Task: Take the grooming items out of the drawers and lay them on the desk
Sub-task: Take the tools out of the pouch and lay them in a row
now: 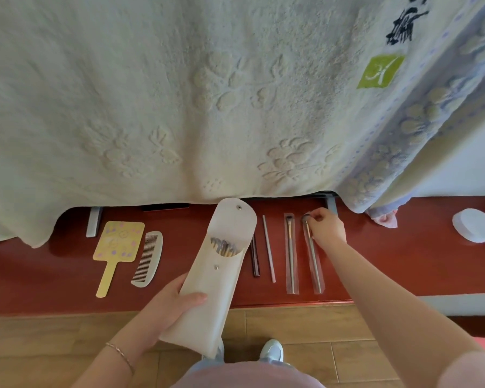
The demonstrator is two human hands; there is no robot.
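Observation:
My left hand (177,301) grips a white snap pouch (221,264), flap open, with several brush handles showing inside, held above the red desk (67,292). My right hand (324,228) pinches the top end of a sleeved makeup brush (314,261) that lies on the desk. Left of it lie another sleeved brush (291,256), a thin silver stick (268,249) and a dark stick (255,259), partly hidden by the pouch. A yellow hand mirror (118,247) and a pale comb (147,259) lie at the left.
A large cream towel (179,93) hangs over the back of the desk and covers what is behind. A white round pad (475,225) sits at the far right. Wooden floor (39,345) and my shoes are below the desk's front edge.

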